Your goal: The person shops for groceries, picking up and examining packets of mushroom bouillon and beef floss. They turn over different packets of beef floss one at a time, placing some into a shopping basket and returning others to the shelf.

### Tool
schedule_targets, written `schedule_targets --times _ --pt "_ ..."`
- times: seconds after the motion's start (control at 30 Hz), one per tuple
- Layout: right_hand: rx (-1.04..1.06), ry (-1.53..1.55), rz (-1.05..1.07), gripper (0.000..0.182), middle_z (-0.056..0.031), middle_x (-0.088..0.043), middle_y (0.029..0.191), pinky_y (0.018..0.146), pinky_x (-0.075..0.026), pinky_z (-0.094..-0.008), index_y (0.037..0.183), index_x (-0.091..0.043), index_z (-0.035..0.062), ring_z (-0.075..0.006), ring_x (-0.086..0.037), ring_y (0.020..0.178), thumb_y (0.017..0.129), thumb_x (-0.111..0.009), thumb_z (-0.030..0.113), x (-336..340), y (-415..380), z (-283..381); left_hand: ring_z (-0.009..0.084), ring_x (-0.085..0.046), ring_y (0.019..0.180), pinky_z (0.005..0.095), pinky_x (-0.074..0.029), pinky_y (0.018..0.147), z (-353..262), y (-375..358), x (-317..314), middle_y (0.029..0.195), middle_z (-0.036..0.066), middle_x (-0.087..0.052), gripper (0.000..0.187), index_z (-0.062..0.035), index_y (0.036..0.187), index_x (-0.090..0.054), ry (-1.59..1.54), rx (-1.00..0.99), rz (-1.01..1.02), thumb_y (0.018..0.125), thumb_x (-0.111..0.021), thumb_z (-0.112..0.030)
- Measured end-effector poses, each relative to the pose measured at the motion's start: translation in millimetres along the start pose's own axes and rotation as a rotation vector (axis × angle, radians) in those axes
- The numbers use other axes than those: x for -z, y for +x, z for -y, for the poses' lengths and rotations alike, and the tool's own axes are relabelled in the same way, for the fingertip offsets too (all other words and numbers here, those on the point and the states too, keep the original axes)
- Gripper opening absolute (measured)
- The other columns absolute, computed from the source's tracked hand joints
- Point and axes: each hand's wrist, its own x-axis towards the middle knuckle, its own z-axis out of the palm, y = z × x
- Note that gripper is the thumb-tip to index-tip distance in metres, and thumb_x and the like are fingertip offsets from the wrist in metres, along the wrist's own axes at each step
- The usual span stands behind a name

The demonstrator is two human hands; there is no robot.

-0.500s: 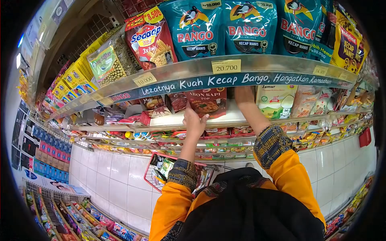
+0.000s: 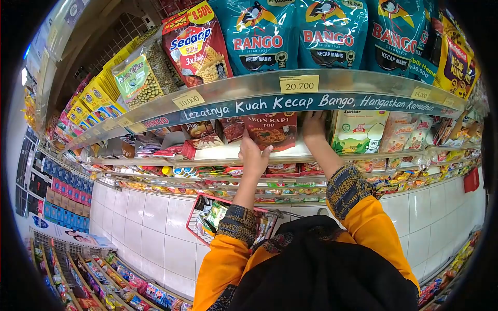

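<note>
My left hand grips the lower left edge of a dark red pouch printed "Abon Sapi Top", which stands upright on the lower shelf. Just right of that pouch, my right hand reaches in under the upper shelf's front rail. Its fingertips are partly hidden there, so I cannot make out whether they hold anything. A pale green and yellow "Jamur" pack stands to the right of this hand. Left of the red pouch, another red pack leans deeper in the shelf.
Above runs the clear price rail, with teal Bango pouches and a red Sedaap pouch behind it. A red-rimmed shopping cart holding packets stands below my left arm. Packed shelves line the aisle behind.
My right hand has come slightly down and outward from under the rail, showing more of its fingers. My left hand stays on the red pouch. The view has shifted slightly.
</note>
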Motion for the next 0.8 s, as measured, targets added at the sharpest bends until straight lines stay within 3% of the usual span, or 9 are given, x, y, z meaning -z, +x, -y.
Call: schedule_targets --times 0.2,0.3,0.4,0.57,0.6,0.67,0.7,0.73,0.8 --pt "-0.070 0.219 0.043 0.048 -0.0275 -0.015 0.128 0.097 -0.023 -0.0434 0.122 -0.021 -0.0054 -0.0423 -0.023 0.115 0.080 -0.038 0.011 13 8 -1 0.0325 -0.040 0.105 0.0425 -0.025 0.087 0 0 0 0.117 0.023 -0.035 0.083 0.0057 0.125 -0.013 0.014 -0.018 -0.010 0.066 -0.066 -0.017" --pt "0.018 0.088 0.068 0.047 -0.0270 -0.020 0.125 0.096 -0.026 -0.0433 0.121 -0.022 -0.0054 -0.0425 -0.025 0.114 0.080 -0.039 0.012 -11 23 -7 0.0326 -0.039 0.106 0.0425 -0.025 0.087 0 0 0 0.118 0.023 -0.035 0.083 0.0058 0.125 -0.013 -0.001 -0.010 -0.001 0.066 -0.066 -0.017" --pt "0.091 -0.102 -0.035 0.042 -0.0255 -0.029 0.122 0.093 -0.030 -0.0367 0.117 -0.033 -0.0059 -0.0355 -0.033 0.111 0.078 -0.041 0.006 -31 24 -9 0.0329 -0.039 0.105 0.0417 -0.026 0.087 1 -1 0 0.117 0.023 -0.035 0.082 0.0060 0.125 -0.013 -0.003 -0.003 0.008 0.066 -0.066 -0.017" --pt "-0.275 0.666 -0.346 0.046 -0.0216 -0.031 0.124 0.094 -0.021 -0.0490 0.120 -0.033 -0.0013 -0.0381 -0.027 0.115 0.080 -0.041 0.021 -45 17 -5 0.0356 -0.035 0.106 0.0450 -0.025 0.085 0 0 -2 0.117 0.021 -0.035 0.081 0.0030 0.125 -0.016 -0.034 0.004 -0.015 0.064 -0.067 -0.013" --pt "-0.273 0.662 -0.357 0.046 -0.0216 -0.031 0.124 0.094 -0.021 -0.0490 0.120 -0.033 -0.0013 -0.0381 -0.027 0.115 0.080 -0.041 0.021 -31 12 -3 0.0356 -0.035 0.106 0.0450 -0.025 0.085 0 -1 -2 0.117 0.021 -0.035 0.081 0.0030 0.125 -0.016 -0.042 -0.004 -0.018 0.064 -0.067 -0.013" --pt "0.008 -0.094 -0.052 0.040 -0.0193 -0.035 0.121 0.092 -0.028 -0.0425 0.115 -0.038 -0.0013 -0.0370 -0.028 0.114 0.081 -0.042 0.020 12 4 5 0.0351 -0.035 0.106 0.0450 -0.025 0.085 0 0 -2 0.118 0.021 -0.035 0.082 0.0034 0.125 -0.016 -0.039 -0.026 -0.023 0.063 -0.068 -0.013" --pt "0.061 -0.051 -0.393 0.031 -0.0176 -0.044 0.110 0.086 -0.033 -0.0375 0.106 -0.045 -0.0009 -0.0329 -0.038 0.106 0.081 -0.043 0.018 -4 9 1 0.0351 -0.035 0.106 0.0450 -0.025 0.085 -1 2 -2 0.118 0.021 -0.035 0.082 0.0034 0.125 -0.016 -0.041 -0.034 -0.027 0.063 -0.068 -0.013" --pt "0.061 -0.049 -0.397 0.031 -0.0176 -0.044 0.110 0.086 -0.033 -0.0375 0.106 -0.045 -0.0009 -0.0329 -0.038 0.106 0.081 -0.043 0.018 -20 21 -3 0.0348 -0.035 0.105 0.0451 -0.025 0.085 0 2 -3 0.117 0.020 -0.035 0.082 0.0031 0.125 -0.017 -0.038 -0.040 -0.038 0.063 -0.068 -0.013" --pt "-0.089 1.616 -0.178 0.039 -0.0129 -0.045 0.110 0.089 -0.030 -0.0354 0.111 -0.039 0.0013 -0.0258 -0.041 0.102 0.081 -0.046 0.024 -31 39 -4 0.0342 -0.036 0.104 0.0452 -0.025 0.084 0 -1 -2 0.117 0.020 -0.035 0.082 0.0024 0.125 -0.017 -0.028 -0.041 -0.056 0.063 -0.068 -0.014"
